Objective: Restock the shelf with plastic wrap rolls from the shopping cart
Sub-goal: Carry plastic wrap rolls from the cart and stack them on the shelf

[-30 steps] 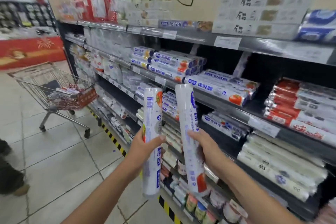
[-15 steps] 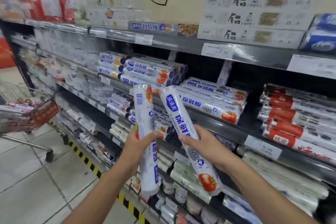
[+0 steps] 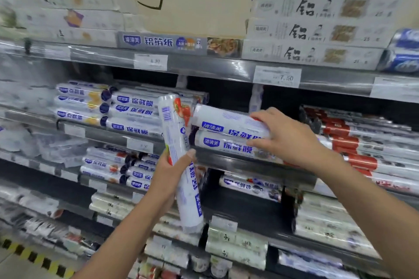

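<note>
My left hand [image 3: 173,169] grips a white plastic wrap roll [image 3: 179,142] with blue lettering around its middle, holding it nearly upright in front of the shelf. My right hand [image 3: 288,137] grips a second roll [image 3: 224,121], which lies flat on top of another roll [image 3: 226,145] on the middle shelf [image 3: 249,166]. More of the same rolls [image 3: 133,115] are stacked to the left on that shelf. The shopping cart is out of view.
Red-labelled rolls [image 3: 367,142] fill the shelf to the right. Boxes of foil [image 3: 313,20] stand on the upper shelf, with price tags [image 3: 277,76] along its edge. Lower shelves hold more wrapped rolls [image 3: 235,247]. A yellow-black floor strip [image 3: 34,256] runs at bottom left.
I have turned toward the shelf and the cart left the view. My right hand swung its roll from upright to flat and laid it on the stack. The left roll stayed upright.
</note>
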